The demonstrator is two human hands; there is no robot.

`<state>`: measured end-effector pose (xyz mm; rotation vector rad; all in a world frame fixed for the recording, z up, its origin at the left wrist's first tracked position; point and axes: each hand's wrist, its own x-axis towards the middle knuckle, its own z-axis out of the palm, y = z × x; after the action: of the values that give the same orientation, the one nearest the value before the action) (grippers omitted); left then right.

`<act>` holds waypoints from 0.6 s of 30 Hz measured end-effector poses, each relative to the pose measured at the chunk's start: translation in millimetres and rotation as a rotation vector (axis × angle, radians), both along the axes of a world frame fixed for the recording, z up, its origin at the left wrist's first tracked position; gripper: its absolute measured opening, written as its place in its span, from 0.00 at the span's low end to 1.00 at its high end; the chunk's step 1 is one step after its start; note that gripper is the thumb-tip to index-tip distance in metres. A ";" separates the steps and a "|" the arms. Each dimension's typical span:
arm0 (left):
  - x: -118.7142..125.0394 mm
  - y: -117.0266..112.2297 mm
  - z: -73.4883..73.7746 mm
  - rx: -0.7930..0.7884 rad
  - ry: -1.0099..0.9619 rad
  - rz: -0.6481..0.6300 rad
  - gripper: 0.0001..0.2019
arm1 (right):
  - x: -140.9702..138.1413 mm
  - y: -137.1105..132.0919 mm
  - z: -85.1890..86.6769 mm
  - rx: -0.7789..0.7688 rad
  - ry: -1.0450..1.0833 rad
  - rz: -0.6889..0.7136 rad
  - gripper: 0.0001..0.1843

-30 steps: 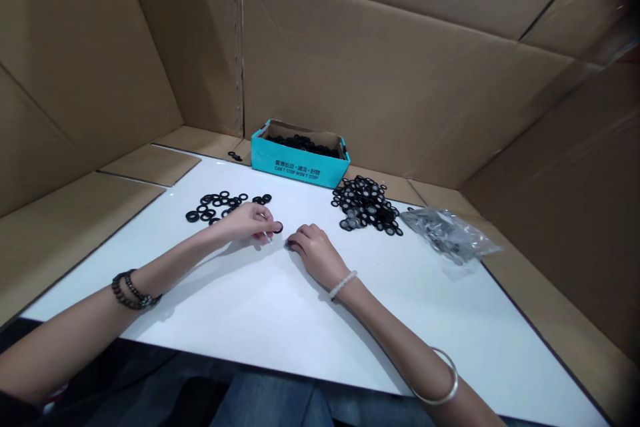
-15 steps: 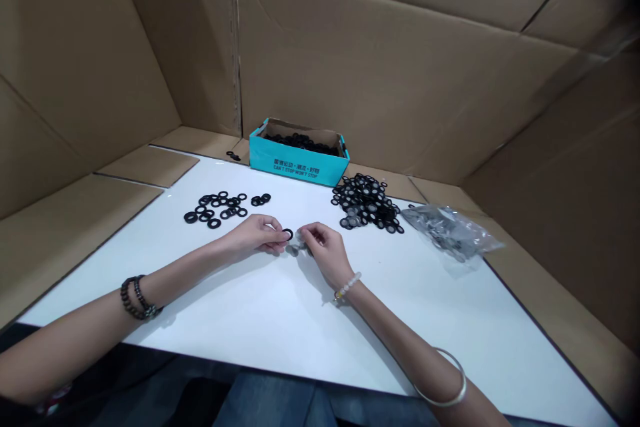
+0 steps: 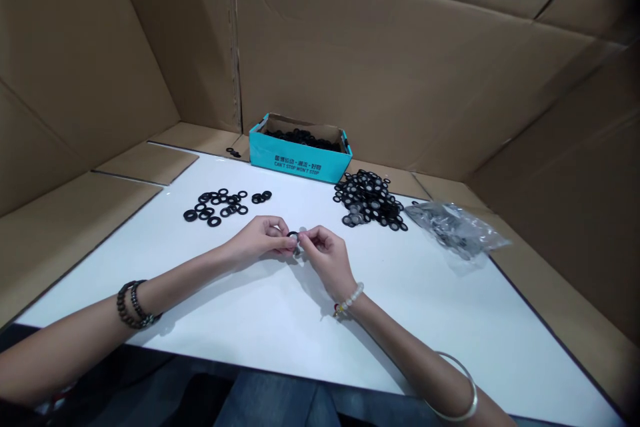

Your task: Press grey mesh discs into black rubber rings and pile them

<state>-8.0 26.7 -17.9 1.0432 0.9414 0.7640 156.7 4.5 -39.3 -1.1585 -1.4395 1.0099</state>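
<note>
My left hand [image 3: 263,238] pinches a small black ring [image 3: 292,236] just above the white table [image 3: 280,307]. My right hand [image 3: 325,255] meets it from the right, its fingers closed on a small grey mesh disc [image 3: 302,231] held against the ring. Both hands touch at the fingertips near the middle of the table. A loose scatter of black rings [image 3: 220,203] lies to the left behind my left hand. A pile of rings with mesh centres [image 3: 369,200] lies behind my right hand.
A teal cardboard box [image 3: 300,157] holding black rings stands at the table's far edge. A clear plastic bag of grey parts [image 3: 457,230] lies at the right. Brown cardboard walls [image 3: 400,67] surround the table on three sides.
My left hand lifted a black ring off the table and moved right. My right hand rose with a mesh disc and came up to meet it.
</note>
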 end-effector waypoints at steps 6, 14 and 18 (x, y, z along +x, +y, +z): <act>-2.2 0.9 0.5 0.051 0.063 -0.051 0.15 | 7.3 4.3 1.3 -0.033 -0.006 0.158 0.10; -3.8 1.4 1.1 0.095 0.092 -0.127 0.14 | 19.5 6.0 21.9 -0.058 -0.114 0.301 0.09; -0.8 -1.7 2.7 0.033 0.038 -0.108 0.15 | 19.4 4.1 24.0 -0.053 -0.119 0.282 0.09</act>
<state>-8.8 25.0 -15.2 1.1321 0.8994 0.6739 176.1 8.6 -15.3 -1.0876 -1.7143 1.1954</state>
